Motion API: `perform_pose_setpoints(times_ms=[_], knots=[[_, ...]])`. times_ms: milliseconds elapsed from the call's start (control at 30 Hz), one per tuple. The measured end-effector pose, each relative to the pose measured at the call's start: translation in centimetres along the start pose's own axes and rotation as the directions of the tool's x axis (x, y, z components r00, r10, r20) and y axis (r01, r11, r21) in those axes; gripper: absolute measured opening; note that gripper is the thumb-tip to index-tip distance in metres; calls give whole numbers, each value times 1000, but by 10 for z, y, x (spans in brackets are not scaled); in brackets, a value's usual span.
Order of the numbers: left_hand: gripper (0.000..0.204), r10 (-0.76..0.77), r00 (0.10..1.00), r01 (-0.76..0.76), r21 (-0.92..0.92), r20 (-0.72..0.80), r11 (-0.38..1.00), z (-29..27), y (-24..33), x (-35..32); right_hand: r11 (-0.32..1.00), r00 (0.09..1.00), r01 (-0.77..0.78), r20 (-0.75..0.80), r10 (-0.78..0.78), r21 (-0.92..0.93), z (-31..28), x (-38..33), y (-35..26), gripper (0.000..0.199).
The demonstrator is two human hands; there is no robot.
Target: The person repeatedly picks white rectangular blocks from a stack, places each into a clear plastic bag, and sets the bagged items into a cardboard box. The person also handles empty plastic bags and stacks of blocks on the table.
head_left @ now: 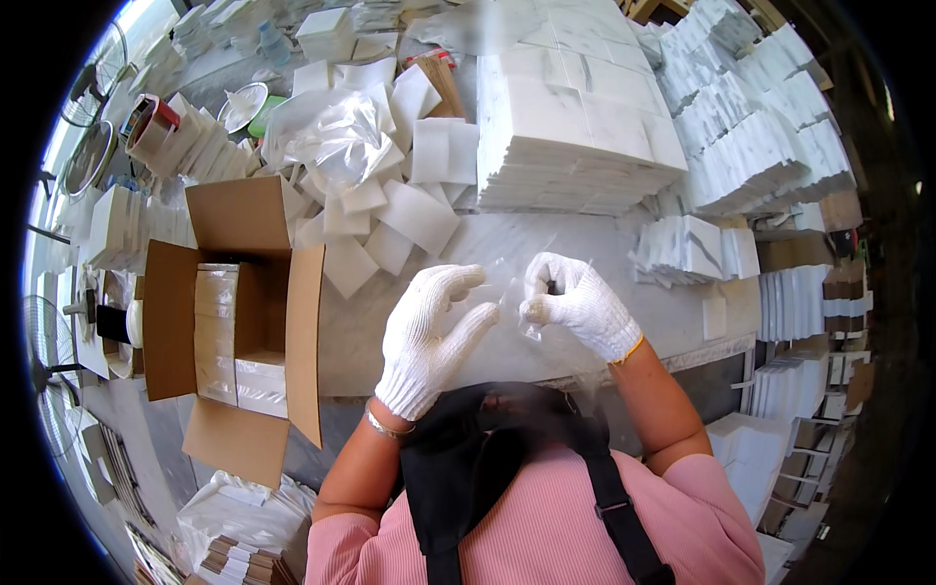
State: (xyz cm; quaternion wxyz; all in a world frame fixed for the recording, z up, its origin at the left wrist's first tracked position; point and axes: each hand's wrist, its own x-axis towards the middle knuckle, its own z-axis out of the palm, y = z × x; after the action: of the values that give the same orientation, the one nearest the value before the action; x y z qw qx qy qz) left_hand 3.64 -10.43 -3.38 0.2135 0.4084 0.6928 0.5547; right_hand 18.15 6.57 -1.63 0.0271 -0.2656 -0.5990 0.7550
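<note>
Both hands wear white knitted gloves and are above the grey worktop (390, 322). My right hand (583, 302) pinches a thin piece of clear plastic film (514, 297) between thumb and fingers. The film is so transparent that its full outline is hard to make out. Just left of it is my left hand (429, 331), fingers curved and thumb apart, with its tips close to the film. Whether they touch it I cannot tell. To the left, an open cardboard box (304, 331) holds white wrapped stacks (215, 336) along one side and a lower one (261, 386) beside them.
Beyond my hands rises a tall stack of white marble-look tiles (585, 127). Loose white foam sheets (419, 214) and a crumpled plastic bag (336, 136) lie behind the box. A short tile stack (682, 246) sits to the right, with more tiles (760, 146) behind.
</note>
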Motion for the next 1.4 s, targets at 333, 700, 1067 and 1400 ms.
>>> perform_pose_setpoints(times_ms=[333, 700, 1067, 1400], knots=[[31, -157, 978, 166, -52, 140, 985, 1, -6, -4, 979, 985, -136, -128, 117, -151, 7, -8, -3, 19], [33, -177, 973, 198, -133, 151, 971, 3, -5, -10, 996, 998, 1, -62, -7, -89, 14, -5, 9, 13], [20, 59, 989, -59, -4, 135, 998, 7, -14, -7, 985, 997, 73, 23, -78, 159, 15, -3, 17, 14], [14, -211, 967, 239, -216, 145, 947, 5, -11, -9, 959, 998, 65, -19, -62, 277, 5, -15, 23, 37]])
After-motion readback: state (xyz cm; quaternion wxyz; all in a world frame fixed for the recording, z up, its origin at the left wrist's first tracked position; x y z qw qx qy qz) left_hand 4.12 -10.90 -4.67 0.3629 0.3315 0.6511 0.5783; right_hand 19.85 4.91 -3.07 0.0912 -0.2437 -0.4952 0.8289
